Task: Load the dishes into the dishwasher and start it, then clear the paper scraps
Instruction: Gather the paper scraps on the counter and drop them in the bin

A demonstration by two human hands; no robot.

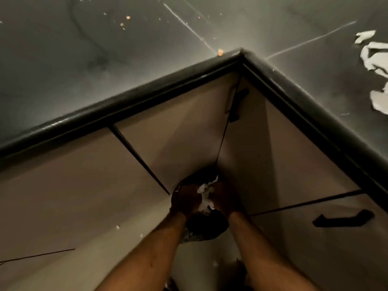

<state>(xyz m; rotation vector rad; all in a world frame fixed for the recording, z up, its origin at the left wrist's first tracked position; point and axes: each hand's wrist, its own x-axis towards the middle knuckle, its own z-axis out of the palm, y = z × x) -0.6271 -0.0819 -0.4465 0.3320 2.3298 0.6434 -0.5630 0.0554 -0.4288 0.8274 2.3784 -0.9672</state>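
Forearms stretched down, left grip (185, 199) and right grip (224, 198) together, clutching paper scraps (204, 199)

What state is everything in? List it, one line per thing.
left hand: holds the paper wad over the bag.
right hand: holds the same wad.
paper wad: crumpled, between both hands.
black bag: mouth open under the hands.
torn paper: lying on the countertop, not yet cleared.
countertop: scattered with crumbs.
drawer: shut.

Between left hand (185, 199) and right hand (223, 199), paper scraps (204, 198), over a bag (206, 225).
Countertop (105, 59) beyond them; torn paper (373, 57) on it, far right.
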